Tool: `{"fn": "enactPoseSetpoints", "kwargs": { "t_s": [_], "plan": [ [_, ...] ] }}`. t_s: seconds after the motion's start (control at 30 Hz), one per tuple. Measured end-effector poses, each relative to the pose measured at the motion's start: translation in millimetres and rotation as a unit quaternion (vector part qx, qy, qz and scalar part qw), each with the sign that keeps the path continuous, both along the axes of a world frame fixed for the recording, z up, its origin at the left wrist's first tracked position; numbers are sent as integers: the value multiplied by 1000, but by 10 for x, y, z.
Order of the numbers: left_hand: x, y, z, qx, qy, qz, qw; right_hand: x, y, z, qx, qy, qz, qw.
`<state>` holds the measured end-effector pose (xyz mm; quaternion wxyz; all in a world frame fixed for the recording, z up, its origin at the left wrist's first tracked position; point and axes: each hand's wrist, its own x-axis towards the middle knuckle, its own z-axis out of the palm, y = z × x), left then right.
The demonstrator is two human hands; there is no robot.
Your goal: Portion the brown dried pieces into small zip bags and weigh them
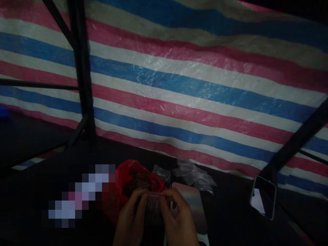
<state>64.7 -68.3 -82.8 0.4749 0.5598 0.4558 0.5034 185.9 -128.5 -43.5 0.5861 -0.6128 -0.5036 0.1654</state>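
Between my two hands is a small clear plastic bag [154, 202], its top edge pinched at both corners. My left hand [133, 208] grips the left corner with thumb and fingers, and my right hand [176, 212] grips the right one. Just behind my left hand lies a red plastic bag [123, 171], gaping open, with dark brown items [138, 181] inside that I cannot make out. Under and beside my right hand sits a flat pinkish-grey object [197, 205] with rounded corners, partly covered by the hand. The scene is dim.
Several clear plastic bags [196, 176] lie behind my hands on the dark surface [110, 147]. A phone [263, 197] leans at the right near a dark slanted post [294, 140]. Striped plastic sheeting [179, 92] hangs behind, with a dark upright post [82, 68] at left. A pixelated patch covers the left.
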Motion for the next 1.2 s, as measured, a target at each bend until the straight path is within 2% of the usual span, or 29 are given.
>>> {"fn": "enactPoseSetpoints", "kwargs": {
  "t_s": [0.37,0.53,0.63,0.8,1.0,1.1,1.2],
  "plan": [
    [23,33,-10,2,-22,16,1000,13,35,46,-66,96,21,993],
    [21,21,36,11,-20,-2,1000,9,42,75,-38,100,7,994],
    [14,-9,58,31,-32,-35,998,5,43,94,-19,97,11,995],
    [-14,-9,1,35,-44,-79,995,-40,72,55,-33,60,25,997],
    [51,30,-61,17,-53,-94,994,-57,106,-3,-19,84,14,996],
    [48,13,-9,19,-49,-96,994,-35,116,7,-25,70,26,997],
    [16,-9,118,30,-61,-103,992,-39,119,21,-15,62,35,997]
  ]
}}
